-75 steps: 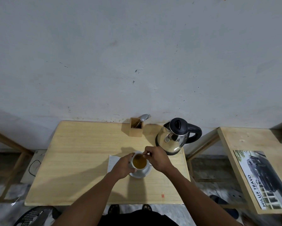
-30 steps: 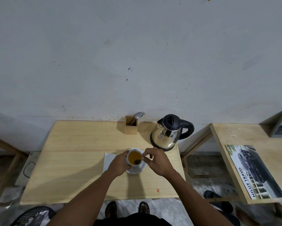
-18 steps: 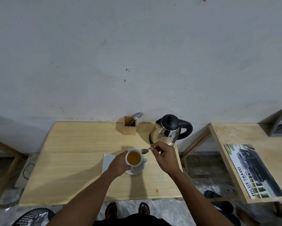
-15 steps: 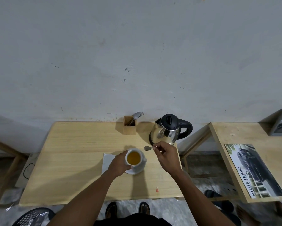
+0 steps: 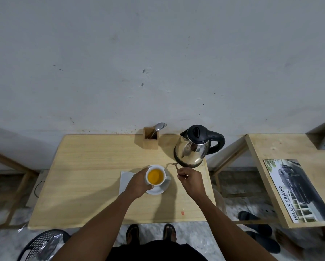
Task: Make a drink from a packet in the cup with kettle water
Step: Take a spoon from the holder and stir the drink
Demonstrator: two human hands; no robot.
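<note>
A white cup [image 5: 155,176] full of orange drink stands on a white saucer [image 5: 159,190] near the middle of the wooden table [image 5: 86,176]. My left hand [image 5: 138,184] grips the cup's left side. My right hand [image 5: 189,178], just right of the cup, pinches a small metal spoon [image 5: 172,164] that is blurred and held in the air between the cup and the kettle. The steel kettle [image 5: 192,147] with black lid and handle stands at the table's back right. A white packet or napkin [image 5: 126,179] lies under my left hand, partly hidden.
A wooden holder [image 5: 150,138] with cutlery stands by the wall behind the cup. A second wooden table [image 5: 282,153] on the right carries a car brochure [image 5: 297,191]. A black plastic chair [image 5: 43,243] is at the lower left. Sandals lie on the floor.
My right hand lifted the spoon out of the cup and carried it right and back towards the kettle. My left hand stayed on the cup.
</note>
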